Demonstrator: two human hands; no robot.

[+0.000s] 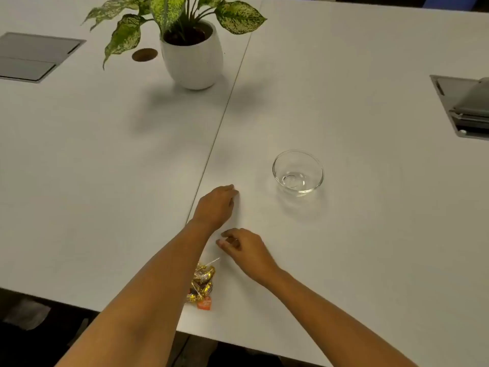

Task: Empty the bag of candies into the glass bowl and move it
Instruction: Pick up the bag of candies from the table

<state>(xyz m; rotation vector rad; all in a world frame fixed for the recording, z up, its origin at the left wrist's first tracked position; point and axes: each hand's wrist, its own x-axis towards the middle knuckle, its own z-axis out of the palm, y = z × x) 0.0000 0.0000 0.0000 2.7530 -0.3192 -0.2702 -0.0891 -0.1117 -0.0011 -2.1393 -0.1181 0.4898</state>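
Observation:
A clear bag of gold-wrapped candies (202, 284) lies near the table's front edge, partly hidden under my left forearm. The empty glass bowl (298, 172) stands upright farther back and to the right. My left hand (215, 205) rests on the table left of the bowl, fingers loosely bent down, holding nothing. My right hand (244, 251) hovers just behind the bag's top, thumb and fingers slightly apart. It does not grip the bag.
A potted plant in a white pot (191, 56) stands at the back centre. Grey cable hatches sit in the white table (370, 234) at the back left (34, 56) and right (465, 107). A seam (225, 120) runs down the table.

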